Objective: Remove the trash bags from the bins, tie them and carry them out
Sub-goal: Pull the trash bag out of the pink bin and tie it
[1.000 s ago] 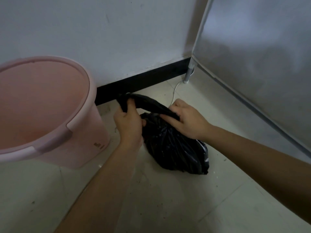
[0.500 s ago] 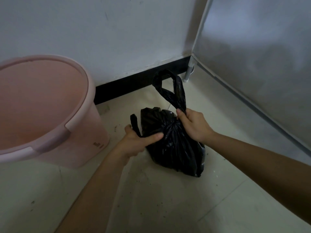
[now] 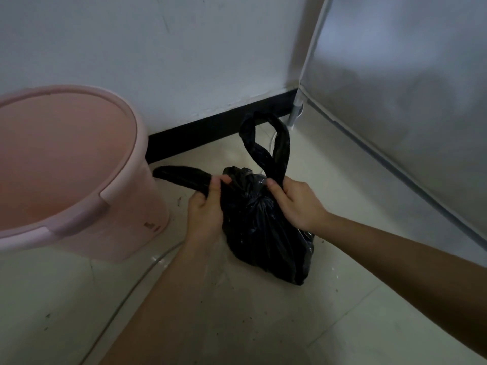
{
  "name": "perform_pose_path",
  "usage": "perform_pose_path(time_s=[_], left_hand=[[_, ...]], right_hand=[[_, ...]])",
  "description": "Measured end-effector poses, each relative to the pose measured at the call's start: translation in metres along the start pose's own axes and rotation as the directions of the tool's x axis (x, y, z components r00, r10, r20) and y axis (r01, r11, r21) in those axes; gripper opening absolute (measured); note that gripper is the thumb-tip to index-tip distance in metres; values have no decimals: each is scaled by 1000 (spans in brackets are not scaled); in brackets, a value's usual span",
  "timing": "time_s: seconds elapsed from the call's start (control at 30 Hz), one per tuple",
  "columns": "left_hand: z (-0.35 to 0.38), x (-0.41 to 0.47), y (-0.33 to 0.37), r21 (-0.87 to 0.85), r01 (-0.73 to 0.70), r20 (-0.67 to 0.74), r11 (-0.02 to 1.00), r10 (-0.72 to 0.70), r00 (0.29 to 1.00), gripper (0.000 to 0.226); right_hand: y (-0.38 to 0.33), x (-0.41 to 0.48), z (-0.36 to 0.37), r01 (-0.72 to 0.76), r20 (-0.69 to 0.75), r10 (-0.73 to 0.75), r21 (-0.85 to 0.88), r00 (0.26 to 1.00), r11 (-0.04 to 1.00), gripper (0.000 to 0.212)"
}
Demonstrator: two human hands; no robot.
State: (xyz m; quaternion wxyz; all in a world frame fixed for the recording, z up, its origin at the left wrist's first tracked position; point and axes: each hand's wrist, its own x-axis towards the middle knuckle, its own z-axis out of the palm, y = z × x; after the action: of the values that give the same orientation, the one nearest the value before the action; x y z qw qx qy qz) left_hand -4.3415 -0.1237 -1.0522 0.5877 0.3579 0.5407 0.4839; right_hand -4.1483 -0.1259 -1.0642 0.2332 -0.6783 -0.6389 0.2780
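Note:
A small black trash bag (image 3: 266, 233) sits on the pale tiled floor in the middle of the view, its neck gathered tight. My left hand (image 3: 207, 209) grips the bag's left handle (image 3: 181, 176), which stretches out flat toward the bin. My right hand (image 3: 295, 201) grips the base of the right handle (image 3: 266, 143), which stands up as a loop above the bag. A pink plastic bin (image 3: 142, 164) stands to the left, with no bag inside it.
A white wall with a black skirting board (image 3: 210, 133) runs behind the bag. A grey fabric-covered cabinet (image 3: 395, 101) with a metal leg (image 3: 295, 114) fills the right side. A thin white cable lies near the leg. Specks of dirt dot the floor.
My left hand has taken the left handle and pulled it out to the left. My right hand still holds the upright loop. The bag's neck looks more tightly gathered than before.

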Motion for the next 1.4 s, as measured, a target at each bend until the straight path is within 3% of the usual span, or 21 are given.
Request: perform_pose_path(time_s=[0.07,0.13,0.23,0.27,0.33,0.43,0.6,0.7,0.77,0.83,0.9,0.97,1.03,1.1,1.17,1.23,1.3,1.4], left_hand=[[2,3,7,-179,43,39,983,-37,999,39],[4,8,10,-223,94,60,970,-83,995,33],[3,15,9,-127,164,127,978,-148,981,15],[0,16,9,-59,181,161,982,-169,972,16],[-6,17,10,67,189,241,980,-200,950,38],[-17,21,10,151,168,385,974,-215,898,52],[-22,25,16,206,125,567,970,-223,793,41],[-15,23,16,156,161,514,975,-219,830,12],[-17,26,13,72,228,471,971,-235,850,19],[-22,30,9,-10,279,479,960,-241,844,25],[-26,34,6,-52,339,509,939,-267,818,27],[-26,34,7,-35,406,541,913,-324,776,24],[-25,35,7,-59,448,581,892,-334,742,18],[-26,36,8,-104,455,586,885,-315,747,28],[-27,36,10,-126,454,579,882,-306,756,31],[-25,35,12,-129,468,587,874,-313,747,34],[-23,33,14,-119,470,609,874,-310,730,53],[-17,31,18,-111,437,646,893,-269,714,85]], right_hand=[[-1,-2,0,56,35,-55,-37,998,998,36],[-2,-3,1,84,78,-81,-35,994,996,38],[-3,-4,2,144,149,-129,-91,980,985,38],[-5,-5,2,178,169,-157,-121,973,977,37],[-4,-5,2,278,197,-242,-182,950,943,27],[2,-2,5,430,192,-386,-315,902,846,30],[4,3,9,562,237,-522,-516,819,646,45],[4,7,9,612,278,-558,-510,782,604,44],[4,9,7,656,299,-595,-478,747,584,27],[2,9,2,595,264,-534,-344,804,726,25],[-2,8,-2,374,317,-312,-158,896,914,31],[-6,11,-10,93,456,-94,25,885,995,35],[-7,15,-22,-168,627,16,185,779,968,30],[-3,19,-32,-327,690,47,281,722,902,31],[-2,23,-37,-428,642,108,367,759,826,32],[-8,27,-38,-439,501,183,460,846,772,40],[-17,32,-42,-411,395,212,536,894,737,58],[-35,37,-47,-386,389,166,601,906,700,66]])
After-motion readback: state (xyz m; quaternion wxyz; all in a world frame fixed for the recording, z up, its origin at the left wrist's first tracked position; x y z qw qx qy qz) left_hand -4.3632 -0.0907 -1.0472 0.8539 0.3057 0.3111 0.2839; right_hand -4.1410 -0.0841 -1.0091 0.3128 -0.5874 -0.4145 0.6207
